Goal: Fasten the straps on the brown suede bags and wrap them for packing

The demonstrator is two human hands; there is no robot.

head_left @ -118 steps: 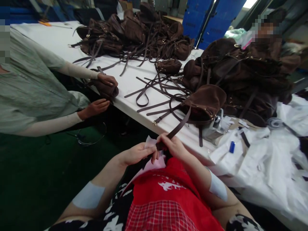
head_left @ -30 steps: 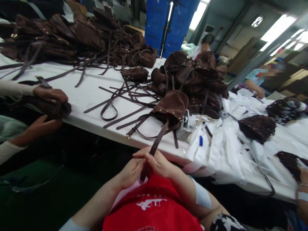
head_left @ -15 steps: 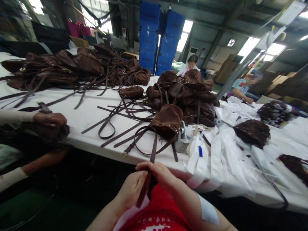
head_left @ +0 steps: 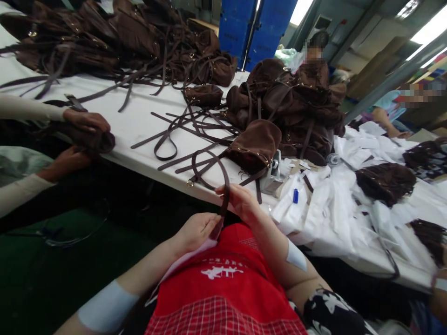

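A dark brown strap (head_left: pixel 225 201) runs from a small brown suede bag (head_left: pixel 256 145) at the table's front edge down to my hands. My left hand (head_left: pixel 199 230) is closed on the strap's lower part, just above the red apron. Slightly higher and to the right, my right hand (head_left: pixel 239 201) holds the same strap between thumb and fingers. The bag lies on its side with its eyelets facing me. A loop of strap and a buckle (head_left: pixel 190 183) rest beside it, and a clear tape dispenser (head_left: pixel 273 174) touches its right side.
Piles of brown bags (head_left: pixel 293 102) stand behind and at the back left. White wrapping sheets (head_left: pixel 331 200) and a blue marker (head_left: pixel 295 196) lie to the right. At the left, another person's hands (head_left: pixel 87 122) hold a rolled brown bag. Two people sit farther back.
The view has tilted downward, showing more of the apron. Both my hands keep the strap, which now bends in a rounder curve near my right hand.
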